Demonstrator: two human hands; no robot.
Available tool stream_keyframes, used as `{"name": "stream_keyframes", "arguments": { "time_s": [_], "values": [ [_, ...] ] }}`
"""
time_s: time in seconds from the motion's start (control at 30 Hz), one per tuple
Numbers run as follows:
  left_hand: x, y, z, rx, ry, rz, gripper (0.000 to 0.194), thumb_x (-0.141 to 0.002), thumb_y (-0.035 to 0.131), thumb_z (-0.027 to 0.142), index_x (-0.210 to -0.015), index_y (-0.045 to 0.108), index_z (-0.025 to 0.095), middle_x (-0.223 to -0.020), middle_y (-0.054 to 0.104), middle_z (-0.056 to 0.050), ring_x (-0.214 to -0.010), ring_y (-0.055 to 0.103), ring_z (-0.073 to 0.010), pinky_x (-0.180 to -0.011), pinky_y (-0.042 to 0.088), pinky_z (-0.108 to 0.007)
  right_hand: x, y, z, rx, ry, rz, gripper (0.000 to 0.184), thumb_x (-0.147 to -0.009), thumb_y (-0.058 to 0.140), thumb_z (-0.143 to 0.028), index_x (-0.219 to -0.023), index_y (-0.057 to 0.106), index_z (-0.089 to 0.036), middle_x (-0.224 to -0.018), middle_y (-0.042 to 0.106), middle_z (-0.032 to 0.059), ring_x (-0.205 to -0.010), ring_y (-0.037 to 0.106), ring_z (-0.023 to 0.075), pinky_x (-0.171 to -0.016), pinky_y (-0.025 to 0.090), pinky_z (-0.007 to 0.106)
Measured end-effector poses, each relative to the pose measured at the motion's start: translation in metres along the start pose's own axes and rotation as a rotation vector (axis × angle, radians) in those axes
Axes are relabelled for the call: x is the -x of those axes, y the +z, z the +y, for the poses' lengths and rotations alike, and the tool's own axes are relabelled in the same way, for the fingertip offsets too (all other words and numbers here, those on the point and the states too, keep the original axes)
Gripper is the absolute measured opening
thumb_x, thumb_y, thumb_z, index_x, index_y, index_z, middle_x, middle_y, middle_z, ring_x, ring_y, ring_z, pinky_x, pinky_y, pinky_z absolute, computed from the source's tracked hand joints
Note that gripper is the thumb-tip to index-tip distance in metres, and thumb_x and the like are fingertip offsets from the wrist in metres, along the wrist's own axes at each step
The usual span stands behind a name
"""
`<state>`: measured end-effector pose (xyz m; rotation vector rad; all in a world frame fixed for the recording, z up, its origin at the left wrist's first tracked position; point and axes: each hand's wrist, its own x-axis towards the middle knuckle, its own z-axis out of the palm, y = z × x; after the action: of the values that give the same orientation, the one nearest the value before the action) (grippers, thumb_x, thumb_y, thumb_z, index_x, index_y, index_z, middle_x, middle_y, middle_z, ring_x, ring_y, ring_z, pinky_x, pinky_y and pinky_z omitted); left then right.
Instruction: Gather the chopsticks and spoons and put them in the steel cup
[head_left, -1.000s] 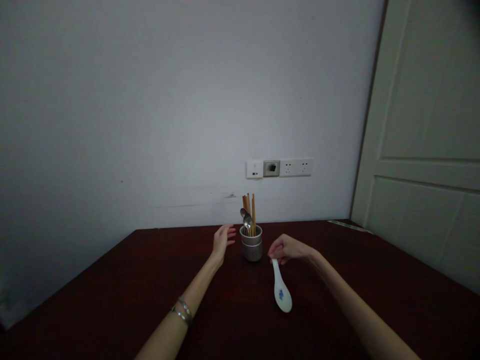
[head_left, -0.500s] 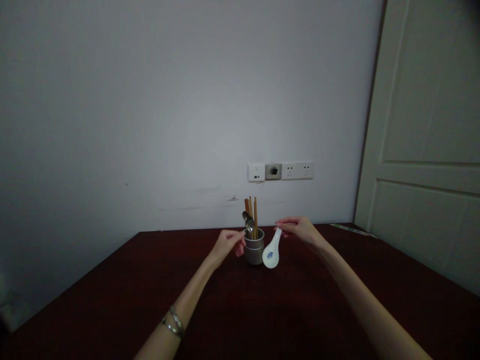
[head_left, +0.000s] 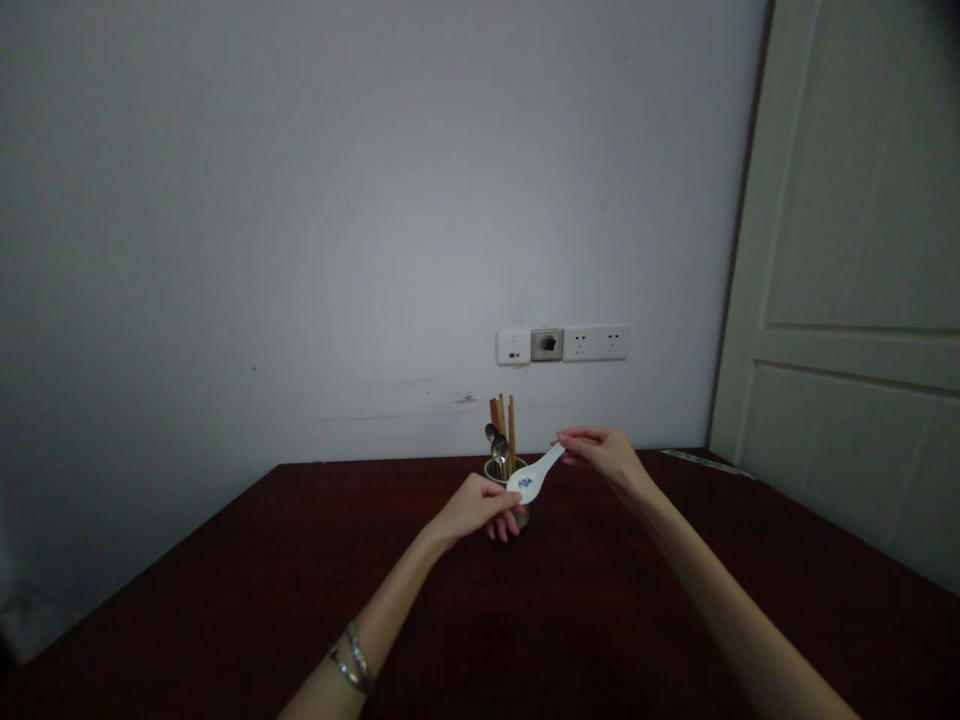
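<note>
Between my two hands is a white soup spoon (head_left: 538,474) with a blue pattern in its bowl. My right hand (head_left: 600,455) pinches the end of its handle. At the bowl's edge, my left hand (head_left: 480,507) has its thumb on the rim, the other fingers curled below. Behind the spoon stands a grey utensil holder (head_left: 523,517), partly hidden by the left hand and the spoon. Wooden chopsticks (head_left: 511,425) and metal spoons (head_left: 499,450) stick up out of it.
The dark red-brown table (head_left: 570,610) reaches back to a pale wall (head_left: 375,250). Wall sockets (head_left: 596,343) sit above the holder. A thin patterned strip (head_left: 709,462) lies at the back right, near a pale door (head_left: 847,300).
My left hand has moved right and slightly down to take the bowl of the soup spoon. The spoon has swung up and left, from hanging steeply to a flatter slant.
</note>
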<state>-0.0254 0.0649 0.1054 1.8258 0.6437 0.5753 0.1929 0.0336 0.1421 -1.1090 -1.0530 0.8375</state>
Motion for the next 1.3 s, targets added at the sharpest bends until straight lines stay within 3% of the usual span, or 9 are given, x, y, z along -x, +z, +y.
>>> {"name": "stream_keyframes", "arguments": {
  "time_s": [0.13, 0.3, 0.43, 0.63, 0.77, 0.9, 1.0, 1.13, 1.3],
  "values": [
    [-0.001, -0.008, 0.001, 0.032, -0.002, 0.095, 0.038, -0.075, 0.052, 0.043, -0.073, 0.063, 0.006, -0.064, 0.066, -0.011, -0.045, 0.056, -0.0104, -0.038, 0.037, -0.018, 0.002, -0.001, -0.005, 0.007, 0.004, -0.018, 0.015, -0.057, 0.073, -0.018, -0.067, 0.065, -0.011, -0.063, 0.067, 0.0038, -0.055, 0.062, 0.0109, -0.055, 0.055, 0.019],
    [-0.003, -0.021, 0.005, 0.09, 0.044, 0.335, 0.037, -0.075, 0.053, 0.043, -0.067, 0.061, 0.007, -0.066, 0.066, -0.011, -0.047, 0.057, -0.0102, -0.04, 0.041, -0.018, 0.009, 0.0, -0.012, 0.092, 0.063, -0.131, 0.014, -0.055, 0.073, -0.014, -0.067, 0.064, -0.012, -0.06, 0.066, 0.0028, -0.052, 0.061, 0.0093, -0.053, 0.053, 0.017],
    [-0.005, -0.029, 0.009, 0.097, 0.099, 0.481, 0.037, -0.075, 0.053, 0.043, -0.066, 0.06, 0.008, -0.065, 0.065, -0.01, -0.048, 0.056, -0.0106, -0.04, 0.042, -0.019, 0.019, 0.01, -0.015, 0.199, 0.166, -0.291, 0.017, -0.057, 0.07, -0.013, -0.072, 0.064, -0.011, -0.058, 0.066, 0.0029, -0.055, 0.062, 0.0111, -0.055, 0.053, 0.019],
    [-0.007, -0.03, 0.011, 0.009, 0.21, 0.581, 0.035, -0.073, 0.054, 0.043, -0.064, 0.06, 0.009, -0.051, 0.056, -0.002, -0.043, 0.051, -0.0099, -0.037, 0.04, -0.019, 0.03, 0.032, 0.003, 0.307, 0.235, -0.627, 0.02, -0.058, 0.068, -0.019, -0.076, 0.066, -0.01, -0.061, 0.066, 0.0019, -0.058, 0.062, 0.0112, -0.058, 0.052, 0.021],
    [-0.006, -0.025, 0.016, -0.077, 0.237, 0.604, 0.036, -0.072, 0.055, 0.044, -0.062, 0.06, 0.01, -0.045, 0.051, 0.001, -0.038, 0.046, -0.0079, -0.036, 0.037, -0.018, 0.039, 0.045, 0.017, 0.254, 0.277, -0.712, 0.019, -0.058, 0.068, -0.022, -0.072, 0.065, -0.01, -0.063, 0.065, 0.0026, -0.062, 0.063, 0.0131, -0.063, 0.053, 0.025],
    [-0.004, -0.02, 0.022, -0.113, 0.276, 0.62, 0.037, -0.07, 0.056, 0.045, -0.057, 0.06, 0.011, -0.045, 0.05, 0.002, -0.039, 0.044, -0.0072, -0.037, 0.036, -0.017, 0.048, 0.055, 0.02, 0.177, 0.322, -0.727, 0.019, -0.056, 0.07, -0.021, -0.069, 0.061, -0.01, -0.066, 0.065, 0.0033, -0.064, 0.064, 0.014, -0.064, 0.053, 0.025],
    [-0.006, -0.02, 0.023, -0.047, 0.276, 0.618, 0.034, -0.068, 0.059, 0.044, -0.066, 0.063, 0.01, -0.05, 0.055, 0.001, -0.042, 0.046, -0.0075, -0.039, 0.039, -0.018, 0.051, 0.059, 0.017, 0.141, 0.319, -0.692, 0.022, -0.054, 0.071, -0.021, -0.069, 0.06, -0.01, -0.064, 0.064, 0.003, -0.065, 0.064, 0.0142, -0.064, 0.052, 0.026],
    [-0.009, -0.019, 0.021, 0.061, 0.217, 0.569, 0.035, -0.063, 0.065, 0.041, -0.079, 0.065, 0.009, -0.057, 0.059, -0.001, -0.042, 0.045, -0.007, -0.039, 0.04, -0.019, 0.046, 0.058, 0.014, 0.106, 0.26, -0.611, 0.025, -0.055, 0.072, -0.025, -0.07, 0.06, -0.01, -0.065, 0.063, 0.0029, -0.065, 0.063, 0.0142, -0.065, 0.051, 0.026],
    [-0.008, -0.005, 0.016, 0.069, 0.13, 0.42, 0.031, -0.063, 0.066, 0.038, -0.071, 0.066, 0.008, -0.058, 0.06, -0.003, -0.039, 0.046, -0.0065, -0.038, 0.037, -0.019, 0.04, 0.056, 0.016, 0.101, 0.194, -0.553, 0.026, -0.054, 0.072, -0.029, -0.07, 0.061, -0.011, -0.066, 0.064, 0.0028, -0.062, 0.061, 0.0123, -0.063, 0.05, 0.027]
  ]
}}
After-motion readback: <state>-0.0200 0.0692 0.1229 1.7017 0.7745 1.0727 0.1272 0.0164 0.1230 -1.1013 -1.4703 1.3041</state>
